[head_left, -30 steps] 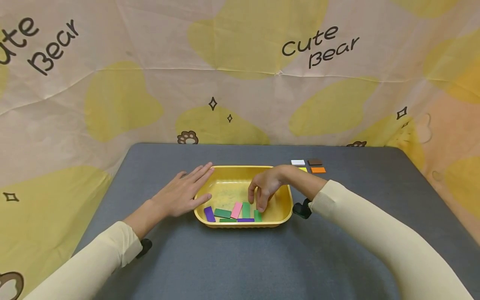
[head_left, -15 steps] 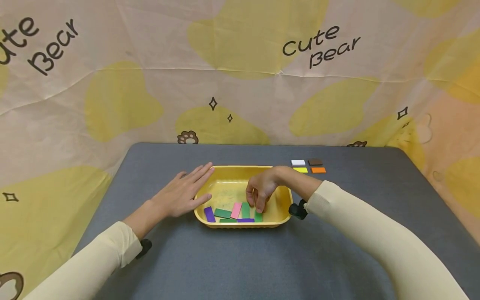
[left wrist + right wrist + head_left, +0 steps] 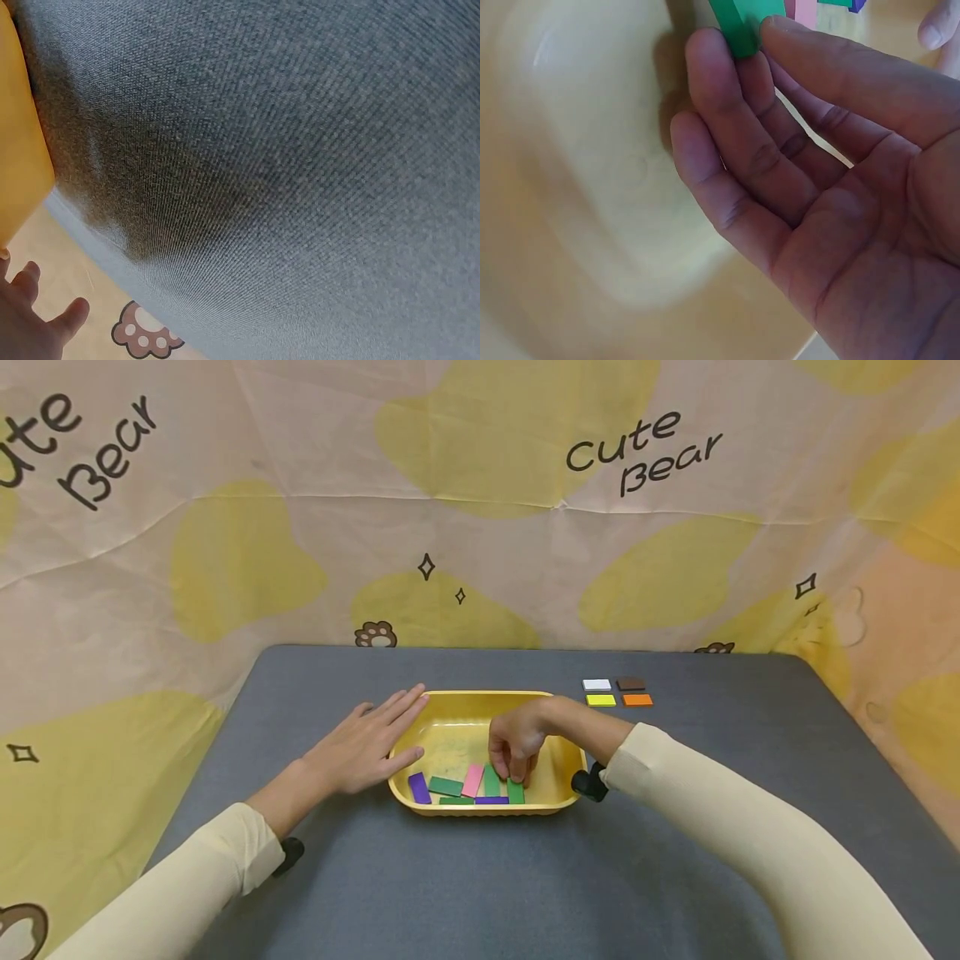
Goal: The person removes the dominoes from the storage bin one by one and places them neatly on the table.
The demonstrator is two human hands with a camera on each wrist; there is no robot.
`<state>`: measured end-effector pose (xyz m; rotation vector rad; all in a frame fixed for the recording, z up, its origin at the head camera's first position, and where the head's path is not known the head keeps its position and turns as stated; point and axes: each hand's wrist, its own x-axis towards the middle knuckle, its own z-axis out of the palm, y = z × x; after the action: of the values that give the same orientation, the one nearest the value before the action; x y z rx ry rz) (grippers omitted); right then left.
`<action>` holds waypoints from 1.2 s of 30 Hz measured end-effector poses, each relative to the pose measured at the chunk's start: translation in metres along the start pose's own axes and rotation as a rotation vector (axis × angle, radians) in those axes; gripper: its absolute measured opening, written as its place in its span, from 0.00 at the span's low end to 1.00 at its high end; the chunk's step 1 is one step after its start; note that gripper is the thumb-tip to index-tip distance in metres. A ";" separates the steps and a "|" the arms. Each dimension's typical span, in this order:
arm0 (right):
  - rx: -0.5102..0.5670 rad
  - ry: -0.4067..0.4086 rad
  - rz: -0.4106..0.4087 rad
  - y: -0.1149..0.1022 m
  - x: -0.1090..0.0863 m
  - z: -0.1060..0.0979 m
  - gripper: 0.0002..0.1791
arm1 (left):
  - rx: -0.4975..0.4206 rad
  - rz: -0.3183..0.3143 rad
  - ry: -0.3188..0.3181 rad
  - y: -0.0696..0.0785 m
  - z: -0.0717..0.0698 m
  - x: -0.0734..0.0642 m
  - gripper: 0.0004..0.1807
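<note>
A yellow plastic tray (image 3: 487,811) sits on the table with several coloured tiles along its near side. My right hand (image 3: 519,739) reaches down into it, pinching the end of a green tile (image 3: 516,792) between thumb and fingers; the right wrist view shows that green tile (image 3: 744,30) from close by. Left of it lie another green tile (image 3: 491,779), a pink tile (image 3: 473,780) and a purple tile (image 3: 419,788). With fingers extended, my left hand (image 3: 371,743) rests against the tray's left rim. Only part of the left hand (image 3: 30,319) shows in the left wrist view.
Behind the tray, to the right, white (image 3: 597,685), brown (image 3: 631,683), yellow (image 3: 601,700) and orange tiles (image 3: 637,700) lie in two rows on the grey table (image 3: 480,885). A printed cloth (image 3: 480,527) hangs along the back edge.
My right hand has moved slightly left and down onto the green tile, its fingers drawing together. The yellow tile behind has come into full view. My left hand has stayed put.
</note>
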<state>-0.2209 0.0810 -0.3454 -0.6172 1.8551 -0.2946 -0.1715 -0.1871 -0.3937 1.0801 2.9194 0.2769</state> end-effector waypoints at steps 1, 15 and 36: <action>-0.009 0.001 -0.001 0.000 0.000 0.000 0.06 | -0.001 0.000 0.000 0.000 0.000 0.000 0.42; -0.039 0.021 -0.040 -0.002 -0.004 0.003 0.08 | 0.008 0.002 0.002 0.001 0.000 0.001 0.42; -0.139 0.329 -0.174 0.024 -0.078 -0.031 0.05 | 0.005 -0.007 -0.011 0.003 0.000 0.001 0.42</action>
<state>-0.2360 0.1408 -0.2835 -0.8700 2.1534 -0.4030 -0.1704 -0.1842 -0.3929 1.0685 2.9155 0.2627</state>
